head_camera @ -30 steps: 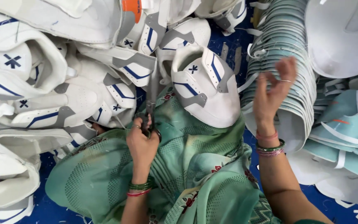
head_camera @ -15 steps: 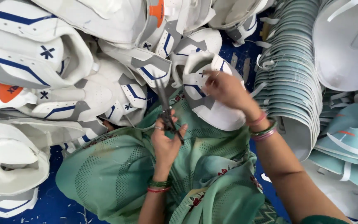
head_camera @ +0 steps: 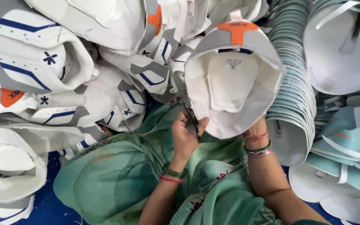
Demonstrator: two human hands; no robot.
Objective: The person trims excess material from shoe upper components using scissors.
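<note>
Heap of white shoe uppers (head_camera: 63,71): fills the upper left and left of the frame; white panels with grey overlays, navy stripes, small navy crosses, a few orange tabs; pieces overlap loosely, several curled open.

Stack of pale teal pieces (head_camera: 292,96): right of centre, a tight nested column running from the top edge down to mid-frame; further teal and white cut pieces (head_camera: 346,141) lie spread at the far right.

Green patterned cloth (head_camera: 117,179): covers the person's lap, lower centre.

Blue ground sheet (head_camera: 46,204): shows only in gaps at lower left and between the piles.

Held shoe upper (head_camera: 234,79): centre-right, raised above the lap, opening turned toward the camera so the white lining shows; orange tab at its top, grey band round the rim. Long axis runs top to bottom of the frame.

Right hand (head_camera: 257,125): at the upper's lower right edge, mostly hidden behind it; it appears to grip the piece from beneath, though the fingers cannot be seen.

Left hand (head_camera: 186,135): just left of the upper's lower rim, clenched round small dark scissors (head_camera: 192,118). Blades point up and right, meeting the rim, so the tool hand is the nearer to the working edge.

Bangles on both wrists, green and red.
</note>
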